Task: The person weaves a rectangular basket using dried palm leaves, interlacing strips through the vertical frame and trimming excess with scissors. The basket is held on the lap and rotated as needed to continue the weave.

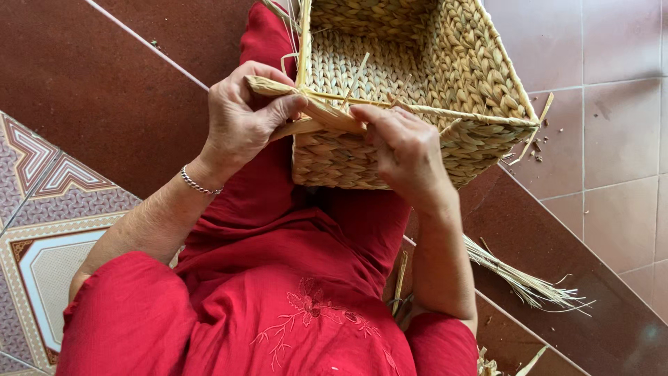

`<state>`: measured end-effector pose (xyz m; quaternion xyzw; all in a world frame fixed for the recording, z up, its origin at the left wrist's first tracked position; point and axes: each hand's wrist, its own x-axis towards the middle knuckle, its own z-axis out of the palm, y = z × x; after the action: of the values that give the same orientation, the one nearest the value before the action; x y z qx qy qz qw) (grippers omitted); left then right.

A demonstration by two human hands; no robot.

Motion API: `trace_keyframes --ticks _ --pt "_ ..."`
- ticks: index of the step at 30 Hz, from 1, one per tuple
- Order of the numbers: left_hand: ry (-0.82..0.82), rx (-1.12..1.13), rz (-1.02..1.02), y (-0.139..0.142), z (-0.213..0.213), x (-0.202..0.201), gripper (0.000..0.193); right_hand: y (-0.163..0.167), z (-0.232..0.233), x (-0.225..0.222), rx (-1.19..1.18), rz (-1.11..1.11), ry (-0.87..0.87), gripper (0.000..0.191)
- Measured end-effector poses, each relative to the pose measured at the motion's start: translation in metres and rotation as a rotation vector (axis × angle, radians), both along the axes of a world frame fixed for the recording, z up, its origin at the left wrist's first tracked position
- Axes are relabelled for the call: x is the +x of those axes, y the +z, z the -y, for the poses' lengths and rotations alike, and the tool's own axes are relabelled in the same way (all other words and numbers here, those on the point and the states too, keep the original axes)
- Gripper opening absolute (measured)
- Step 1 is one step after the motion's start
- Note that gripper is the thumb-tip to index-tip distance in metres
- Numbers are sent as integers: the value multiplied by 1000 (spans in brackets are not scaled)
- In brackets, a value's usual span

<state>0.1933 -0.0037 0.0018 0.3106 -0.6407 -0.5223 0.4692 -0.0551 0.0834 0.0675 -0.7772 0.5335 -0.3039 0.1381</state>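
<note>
A square woven straw basket (480, 76) rests on my lap, its opening facing up. My left hand (240, 115) grips a flat tan straw strand (316, 111) at the basket's near left corner. My right hand (403, 150) pinches the same strand further along the near rim, fingertips pressed against the weave. Thin straw ends stick up inside the basket. A silver bracelet (198, 184) circles my left wrist. I wear a red embroidered dress (292, 299).
Reddish-brown floor tiles (612, 139) lie all around, with patterned tiles (49, 209) at the left. A bundle of loose straw (522, 278) lies on the floor at my right side, and small straw scraps dot the tiles near the basket.
</note>
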Motion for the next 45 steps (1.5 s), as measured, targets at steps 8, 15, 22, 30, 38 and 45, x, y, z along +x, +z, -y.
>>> trace_keyframes --ticks 8,15,22,30,38,45 --pt "-67 152 -96 1 7 -1 18 9 -9 -25 84 655 -75 20" --pt "-63 92 -73 -3 10 -3 18 -7 -27 -29 41 884 -236 17" --pt "58 -867 390 39 -34 11 24 -29 -39 -22 132 767 -287 12" --pt "72 -785 620 45 -41 26 44 -41 -43 -3 119 567 -336 12" --pt "126 -679 625 41 -12 15 18 -38 -47 5 142 571 -405 15" --pt "-232 -959 275 84 -52 -36 8 -47 -55 -5 350 984 -419 41"
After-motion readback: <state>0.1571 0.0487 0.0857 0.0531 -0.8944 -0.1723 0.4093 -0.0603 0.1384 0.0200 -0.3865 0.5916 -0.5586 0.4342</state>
